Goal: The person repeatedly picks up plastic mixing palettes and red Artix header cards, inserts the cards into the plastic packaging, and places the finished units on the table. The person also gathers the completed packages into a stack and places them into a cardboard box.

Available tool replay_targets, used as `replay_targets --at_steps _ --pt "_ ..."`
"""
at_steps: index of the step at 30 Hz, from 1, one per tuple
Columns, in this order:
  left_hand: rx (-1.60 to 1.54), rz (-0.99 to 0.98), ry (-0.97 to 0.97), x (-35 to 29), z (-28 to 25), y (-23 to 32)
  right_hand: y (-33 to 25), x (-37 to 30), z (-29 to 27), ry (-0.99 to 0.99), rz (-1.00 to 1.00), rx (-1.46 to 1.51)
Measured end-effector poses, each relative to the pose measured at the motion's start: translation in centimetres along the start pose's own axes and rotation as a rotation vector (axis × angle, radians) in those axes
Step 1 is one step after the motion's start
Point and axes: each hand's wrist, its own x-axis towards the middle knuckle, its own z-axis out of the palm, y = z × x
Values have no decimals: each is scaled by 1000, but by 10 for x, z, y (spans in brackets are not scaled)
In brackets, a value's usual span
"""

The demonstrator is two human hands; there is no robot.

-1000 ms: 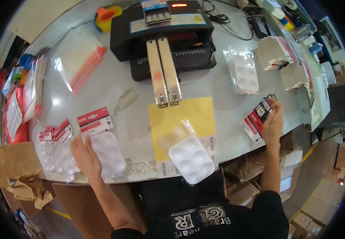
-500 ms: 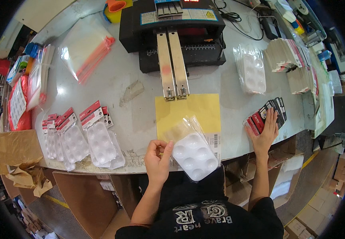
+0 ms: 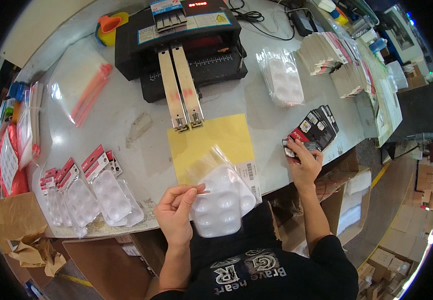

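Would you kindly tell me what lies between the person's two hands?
In the head view, the white palettes, part of the yellow sheet and some grey tabletop.

Brought left hand [image 3: 176,215] over from carded palette packs [image 3: 110,197]. Drew one bagged white palette [image 3: 216,215] aside from pile [image 3: 247,196], pinching by bag. Shifted right-hand fingers [image 3: 300,149] from middle of card fan [image 3: 320,127] to left end.
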Motion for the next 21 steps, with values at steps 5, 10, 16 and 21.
replay_targets --at_steps 5,10,16,21 --pt "101 -68 -77 0 12 13 -50 44 -54 -154 570 898" --pt "210 73 -225 -1 22 20 -108 99 -64 -640 218 1001" --pt "303 101 -53 3 12 24 -121 123 -65 -384 411 1064" --pt "253 75 -121 6 15 21 -122 118 -56 -685 60 854"
